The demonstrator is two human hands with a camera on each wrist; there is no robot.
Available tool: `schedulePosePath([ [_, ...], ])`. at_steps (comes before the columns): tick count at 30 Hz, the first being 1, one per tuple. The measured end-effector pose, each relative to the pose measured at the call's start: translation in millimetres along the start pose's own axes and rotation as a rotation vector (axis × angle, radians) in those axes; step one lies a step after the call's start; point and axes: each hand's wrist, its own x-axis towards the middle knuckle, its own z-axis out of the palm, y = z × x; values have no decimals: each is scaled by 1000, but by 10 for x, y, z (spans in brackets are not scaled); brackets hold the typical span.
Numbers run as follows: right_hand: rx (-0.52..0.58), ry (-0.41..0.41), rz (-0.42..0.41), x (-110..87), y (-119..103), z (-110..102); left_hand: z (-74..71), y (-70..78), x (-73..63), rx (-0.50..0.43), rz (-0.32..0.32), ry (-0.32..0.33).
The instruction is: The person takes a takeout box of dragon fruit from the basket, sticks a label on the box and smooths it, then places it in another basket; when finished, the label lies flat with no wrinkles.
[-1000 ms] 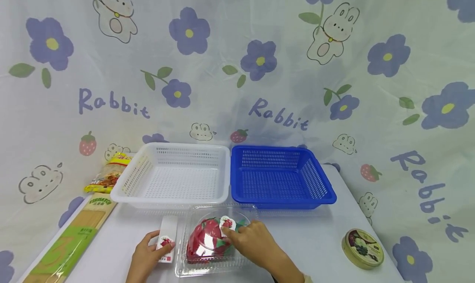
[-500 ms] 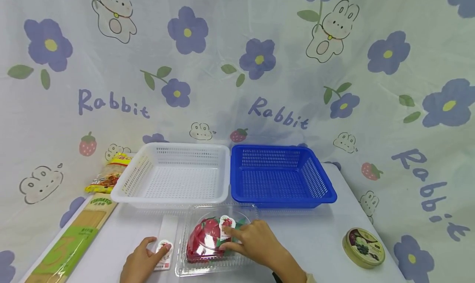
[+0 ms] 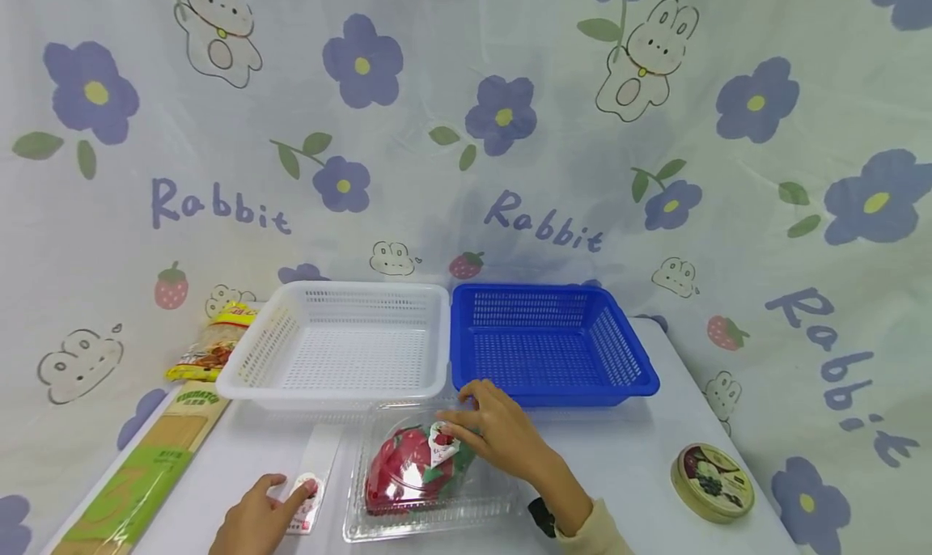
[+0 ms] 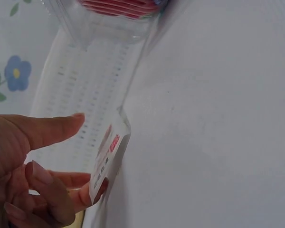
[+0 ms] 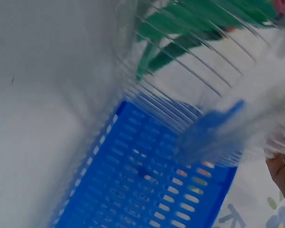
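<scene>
In the head view, a clear plastic clamshell box [image 3: 364,518] stands on the table with a red item with green leaf shapes [image 3: 408,466] inside. A small white sticker with a red print [image 3: 442,450] lies on its lid. My right hand [image 3: 502,425] is over the lid, thumb and forefinger outstretched at the sticker's upper edge, other fingers near the back rim. To the box's left, my left hand [image 3: 258,514] holds a white paper strip with a printed label [image 4: 107,156]. In the left wrist view its fingers curl behind the strip, and the thumb extends above.
Behind the box stand a white basket [image 3: 331,395] and a blue basket [image 3: 557,396], side by side. Along the left edge lie a noodle packet [image 3: 149,466] and a yellow snack bag [image 3: 214,345]. A round tin [image 3: 712,482] sits at the right.
My left hand has moved left with the paper strip, away from the box. My right hand has shifted up and back over the lid, its thumb leaving the sticker's middle for its upper edge.
</scene>
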Motion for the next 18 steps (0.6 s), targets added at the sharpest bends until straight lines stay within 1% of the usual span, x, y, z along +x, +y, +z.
schedulePosePath([
  [3,21,-65,36,15,10,48,-15,-44,3,13,19,12],
  [7,44,-103,75,-18,2,84,-19,-87,23,18,63,40],
  [13,28,-124,71,-58,-14,101,-31,-79,5,5,61,7],
  [15,17,-134,68,-73,-14,111,-45,-67,-3,19,63,3],
  [18,-17,-134,58,-99,-12,136,-69,-38,-20,40,25,-11],
])
